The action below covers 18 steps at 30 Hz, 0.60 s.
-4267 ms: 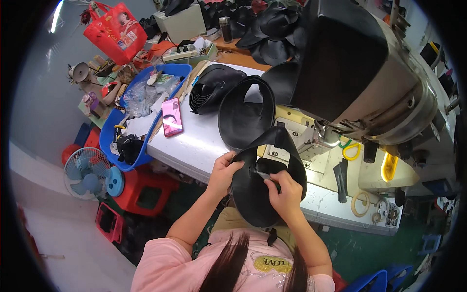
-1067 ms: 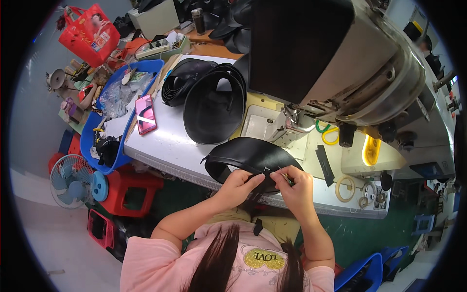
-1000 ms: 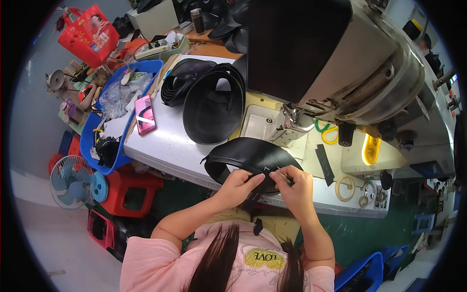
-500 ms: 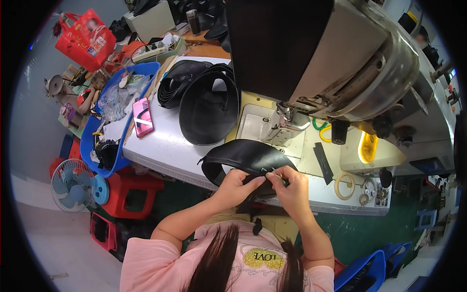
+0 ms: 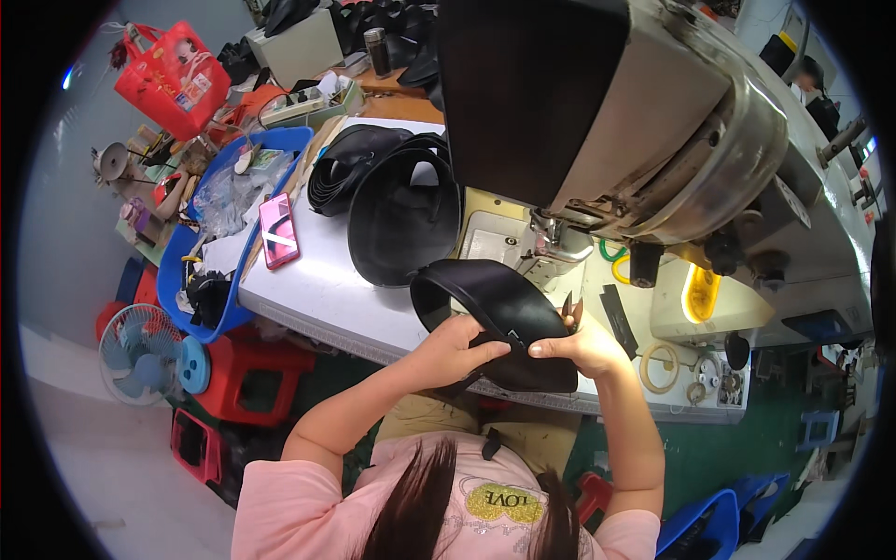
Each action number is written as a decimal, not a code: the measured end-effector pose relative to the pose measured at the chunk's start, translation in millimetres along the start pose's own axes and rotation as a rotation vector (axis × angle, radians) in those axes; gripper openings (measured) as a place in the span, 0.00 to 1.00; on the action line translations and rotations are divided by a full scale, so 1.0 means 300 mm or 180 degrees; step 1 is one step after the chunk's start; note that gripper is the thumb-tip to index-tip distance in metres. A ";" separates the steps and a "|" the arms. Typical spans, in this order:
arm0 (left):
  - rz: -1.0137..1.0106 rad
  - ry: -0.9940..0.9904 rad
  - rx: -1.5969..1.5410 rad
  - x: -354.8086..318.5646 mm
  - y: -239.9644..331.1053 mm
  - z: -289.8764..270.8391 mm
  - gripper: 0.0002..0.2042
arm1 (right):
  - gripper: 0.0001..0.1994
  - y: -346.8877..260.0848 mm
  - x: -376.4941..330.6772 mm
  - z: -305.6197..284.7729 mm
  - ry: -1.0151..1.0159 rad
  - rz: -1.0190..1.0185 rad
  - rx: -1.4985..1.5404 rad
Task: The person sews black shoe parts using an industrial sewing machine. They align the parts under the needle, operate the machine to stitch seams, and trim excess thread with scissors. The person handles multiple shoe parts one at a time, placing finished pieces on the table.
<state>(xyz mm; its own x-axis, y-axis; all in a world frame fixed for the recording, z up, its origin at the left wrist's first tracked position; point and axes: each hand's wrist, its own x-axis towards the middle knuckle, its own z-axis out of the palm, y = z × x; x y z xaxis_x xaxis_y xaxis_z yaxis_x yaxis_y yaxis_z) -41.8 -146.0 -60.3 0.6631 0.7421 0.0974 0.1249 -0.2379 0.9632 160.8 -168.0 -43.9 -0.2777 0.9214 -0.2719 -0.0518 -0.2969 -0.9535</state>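
Black, curved and leathery-looking, the bag panel sits at the front edge of the table, just in front of the sewing machine. My left hand pinches its near edge from the left, and my right hand closes on the same edge from the right, with what looks like a small pair of snips poking up behind it. I judge the panel light, bendable yet springy enough to hold its arch, and fairly smooth, so the stitched rim is the safest place to grip. To the left of the machine lie more black panels, and further left a pink phone and a blue basket. The machine's head overhangs the panel closely, leaving little room to lift it.
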 end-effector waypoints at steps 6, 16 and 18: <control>-0.0508 0.0052 0.0031 0.011 -0.009 -0.031 0.11 | 0.19 0.009 0.033 0.047 0.0597 0.0095 -0.0524; -0.0250 0.0719 0.0483 0.025 0.022 -0.042 0.10 | 0.13 0.020 0.052 0.083 0.0758 -0.0388 0.0290; -0.0168 0.0716 0.0189 0.039 0.031 -0.054 0.10 | 0.14 0.002 0.051 0.083 0.0813 -0.0299 0.0085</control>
<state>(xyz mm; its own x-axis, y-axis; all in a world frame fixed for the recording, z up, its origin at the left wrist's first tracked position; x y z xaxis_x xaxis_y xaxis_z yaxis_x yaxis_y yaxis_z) -45.0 -129.4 -46.3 0.4742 0.8739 0.1069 0.2027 -0.2265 0.9527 132.5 -160.3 -45.3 -0.0195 0.9776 -0.2096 -0.0920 -0.2105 -0.9732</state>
